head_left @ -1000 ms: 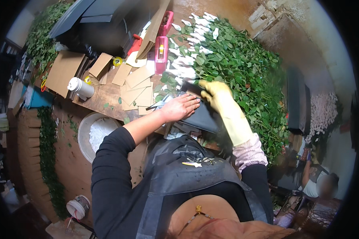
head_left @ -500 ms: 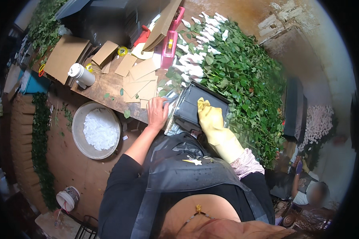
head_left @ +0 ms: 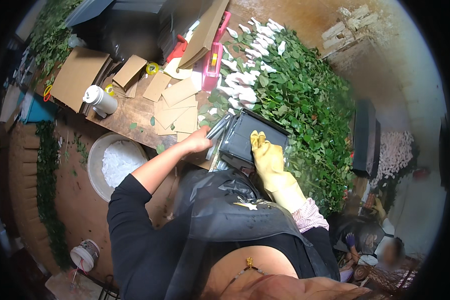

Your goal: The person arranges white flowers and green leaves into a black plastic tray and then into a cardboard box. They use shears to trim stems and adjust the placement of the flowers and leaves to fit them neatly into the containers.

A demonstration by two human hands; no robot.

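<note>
A dark grey rectangular tray (head_left: 241,136) with raised sides is set in a metal frame at the table's edge, right before my black apron. My left hand (head_left: 201,139), bare, is closed round a grey metal bar (head_left: 218,131) along the tray's left side. Over the tray's right part lies my right hand (head_left: 266,152) in a yellow rubber glove, its fingers curled down; what they hold, if anything, is hidden. Leafy rose stems (head_left: 305,100) are heaped beyond and to the right, their heads covered by white sleeves (head_left: 242,80).
Flat cardboard pieces (head_left: 177,115), a white lidded tumbler (head_left: 100,99) and a pink tape dispenser (head_left: 212,67) stand or lie on the wooden table (head_left: 130,122). Below its left edge is a tub (head_left: 95,167) of white pieces. Another person (head_left: 380,245) works at the far right.
My left hand has closed round the grey metal bar, and its elbow has swung out to the left. The gloved right hand has shifted slightly toward me and to the right.
</note>
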